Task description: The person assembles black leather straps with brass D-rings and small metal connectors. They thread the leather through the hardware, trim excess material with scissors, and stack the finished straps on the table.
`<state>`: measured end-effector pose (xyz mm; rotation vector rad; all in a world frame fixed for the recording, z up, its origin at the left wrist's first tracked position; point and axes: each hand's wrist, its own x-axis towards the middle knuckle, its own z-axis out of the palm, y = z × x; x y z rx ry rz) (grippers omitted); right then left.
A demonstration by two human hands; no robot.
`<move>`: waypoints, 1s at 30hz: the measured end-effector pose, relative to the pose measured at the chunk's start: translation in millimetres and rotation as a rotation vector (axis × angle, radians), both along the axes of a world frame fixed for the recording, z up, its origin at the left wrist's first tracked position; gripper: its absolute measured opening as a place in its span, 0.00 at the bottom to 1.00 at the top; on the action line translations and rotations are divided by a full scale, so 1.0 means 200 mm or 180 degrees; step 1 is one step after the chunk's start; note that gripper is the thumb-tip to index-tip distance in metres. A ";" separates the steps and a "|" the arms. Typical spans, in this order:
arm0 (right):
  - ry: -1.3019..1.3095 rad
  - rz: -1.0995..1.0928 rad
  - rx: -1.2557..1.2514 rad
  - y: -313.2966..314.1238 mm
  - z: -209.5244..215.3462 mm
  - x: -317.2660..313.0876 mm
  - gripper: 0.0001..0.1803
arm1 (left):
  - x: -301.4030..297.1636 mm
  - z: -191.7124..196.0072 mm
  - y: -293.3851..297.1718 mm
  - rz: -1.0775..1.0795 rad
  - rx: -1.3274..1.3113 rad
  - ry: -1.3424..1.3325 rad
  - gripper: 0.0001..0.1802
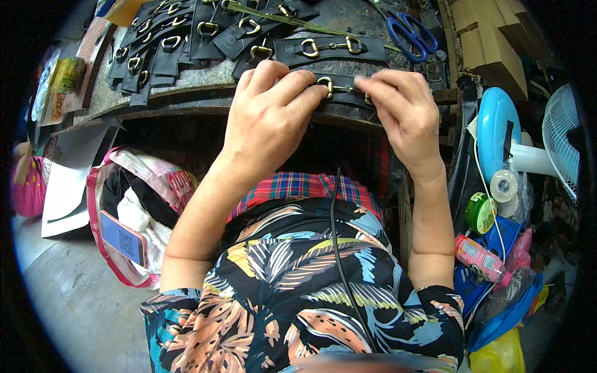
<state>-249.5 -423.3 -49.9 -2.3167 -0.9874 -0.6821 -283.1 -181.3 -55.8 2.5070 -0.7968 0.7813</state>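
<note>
At the near edge of the bench, my left hand (267, 115) is closed on a black strap (343, 97) with brass-coloured horsebit hardware (339, 87). Its thumb and forefinger pinch beside the left ring of that hardware. My right hand (407, 115) is bent over the hardware's other end, its fingers drawn together and the fingertips slightly blurred. Whatever lies between them is hidden. Just beyond, a similar black strap (329, 50) with two brass rings joined by a bar lies flat.
More black straps with brass buckles (171, 43) crowd the bench's left side. Blue-handled scissors (411, 37) lie at the far right. Beside the bench stand a blue-and-white fan (497, 133) and a cardboard box (491, 56). A bag (96, 205) with a phone (123, 239) is at left.
</note>
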 end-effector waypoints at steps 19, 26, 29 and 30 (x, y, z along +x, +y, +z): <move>-0.0177 -0.0144 0.0032 -0.05 -0.03 -0.06 0.16 | -0.08 -0.06 -0.01 0.0128 0.0072 -0.0097 0.25; -0.0383 -0.0187 0.0155 -0.06 -0.11 -0.05 0.16 | -0.09 -0.07 -0.04 0.0203 -0.0024 -0.0141 0.26; -0.0391 -0.0186 0.0281 -0.07 -0.13 -0.05 0.16 | -0.09 -0.08 -0.03 0.0203 -0.0064 -0.0243 0.26; -0.0382 -0.0198 0.0257 -0.07 -0.14 -0.05 0.16 | -0.09 -0.09 -0.02 0.0222 -0.0087 -0.0166 0.25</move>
